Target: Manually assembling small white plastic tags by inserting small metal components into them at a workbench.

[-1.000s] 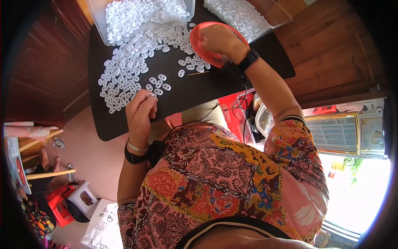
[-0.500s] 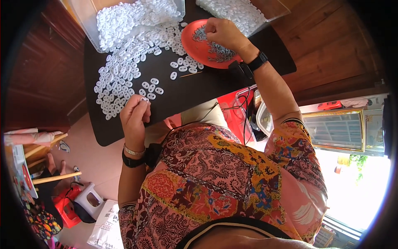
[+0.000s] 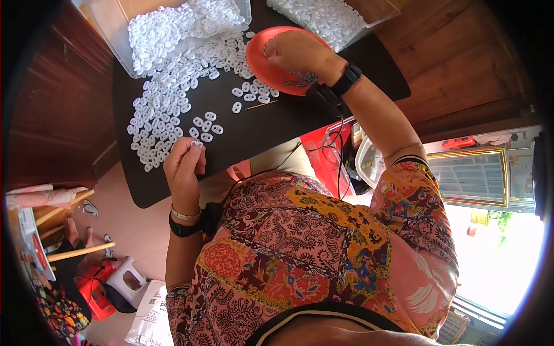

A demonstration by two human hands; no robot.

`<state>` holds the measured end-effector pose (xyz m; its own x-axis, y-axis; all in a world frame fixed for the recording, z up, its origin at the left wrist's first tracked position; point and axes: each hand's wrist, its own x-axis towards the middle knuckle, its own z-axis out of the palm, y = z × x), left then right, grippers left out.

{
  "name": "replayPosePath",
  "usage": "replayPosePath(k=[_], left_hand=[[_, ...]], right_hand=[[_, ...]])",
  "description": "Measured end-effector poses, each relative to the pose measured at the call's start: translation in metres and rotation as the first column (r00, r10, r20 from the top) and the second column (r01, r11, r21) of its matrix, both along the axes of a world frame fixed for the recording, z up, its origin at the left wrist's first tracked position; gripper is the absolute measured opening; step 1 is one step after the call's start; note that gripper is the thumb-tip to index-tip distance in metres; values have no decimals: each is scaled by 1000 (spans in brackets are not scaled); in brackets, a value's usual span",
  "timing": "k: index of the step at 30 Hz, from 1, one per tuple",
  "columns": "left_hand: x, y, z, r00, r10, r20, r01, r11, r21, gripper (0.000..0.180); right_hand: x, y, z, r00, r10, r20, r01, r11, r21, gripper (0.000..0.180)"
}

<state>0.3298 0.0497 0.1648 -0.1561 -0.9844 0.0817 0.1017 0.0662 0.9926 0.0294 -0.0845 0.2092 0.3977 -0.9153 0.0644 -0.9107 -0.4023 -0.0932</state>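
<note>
My left hand (image 3: 184, 164) is closed near the front edge of the dark table (image 3: 254, 130), pinching a white oval two-hole plastic piece (image 3: 197, 143) between thumb and forefinger. Just beyond it lie several loose pieces of the same kind, and a large heap of them (image 3: 158, 109) spreads to the left. My right hand (image 3: 300, 55) reaches over a red plate (image 3: 258, 62), its fingers curled down among small grey pieces (image 3: 304, 78). What those fingertips hold, if anything, is hidden by the hand. Black bands circle both wrists.
Two clear plastic bins stand at the back, the left bin (image 3: 109, 46) and the right bin (image 3: 381, 18), both with white pieces. A thin wooden stick (image 3: 261, 105) lies mid-table. A black cable (image 3: 341, 147) hangs from my right wrist. Stools (image 3: 128, 281) stand at lower left.
My right hand has moved slightly left and lowered its fingers into the plate, covering more of the grey pieces. My left hand keeps its hold on the white piece.
</note>
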Motion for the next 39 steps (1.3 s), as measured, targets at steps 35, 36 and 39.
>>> replayPosePath(k=[35, 36, 39], left_hand=[[-14, 8, 34, 999, 0, -54, 1, 1000, 29, 19], [-15, 9, 35, 999, 2, -44, -1, 1000, 31, 19], [-17, 12, 35, 1000, 30, -11, -29, 1000, 11, 18]], right_hand=[[72, 91, 31, 312, -241, 919, -379, 855, 353, 11], [78, 94, 29, 317, -229, 920, -389, 854, 346, 9], [93, 97, 20, 262, -249, 932, -449, 824, 346, 11]])
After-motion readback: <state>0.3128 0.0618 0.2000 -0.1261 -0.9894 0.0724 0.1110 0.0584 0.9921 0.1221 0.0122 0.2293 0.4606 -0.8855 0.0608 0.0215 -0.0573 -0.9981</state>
